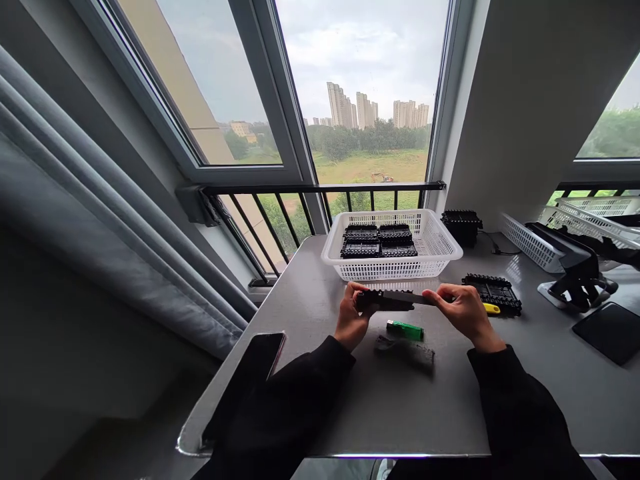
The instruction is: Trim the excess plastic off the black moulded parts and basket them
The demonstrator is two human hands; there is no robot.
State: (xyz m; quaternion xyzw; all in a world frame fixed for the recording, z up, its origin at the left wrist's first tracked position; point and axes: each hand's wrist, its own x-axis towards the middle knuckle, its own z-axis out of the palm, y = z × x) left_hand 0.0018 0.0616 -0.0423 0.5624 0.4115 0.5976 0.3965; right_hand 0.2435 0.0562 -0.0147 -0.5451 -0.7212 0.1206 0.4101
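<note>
My left hand (pixel 351 317) is closed round one end of a black plastic part (pixel 369 299) with a toothed edge, raised above the table. In my right hand (pixel 463 312) is a flat-bladed tool (pixel 407 297), its grey blade lying along the part. A yellow handle end (pixel 493 309) shows past that hand and seems to belong to the tool; whether it is a file or a knife I cannot tell. Below the hands lie a green lighter (pixel 406 330) and a small heap of dark scraps (pixel 405 351).
Behind the hands stands a white basket (pixel 393 270) holding several black parts (pixel 379 241). More black parts (pixel 493 293) lie right, with a stack (pixel 461 227) behind. A phone (pixel 250 380) is at the left edge; a black stand (pixel 575 267) and dark flat pad (pixel 610 332) are right.
</note>
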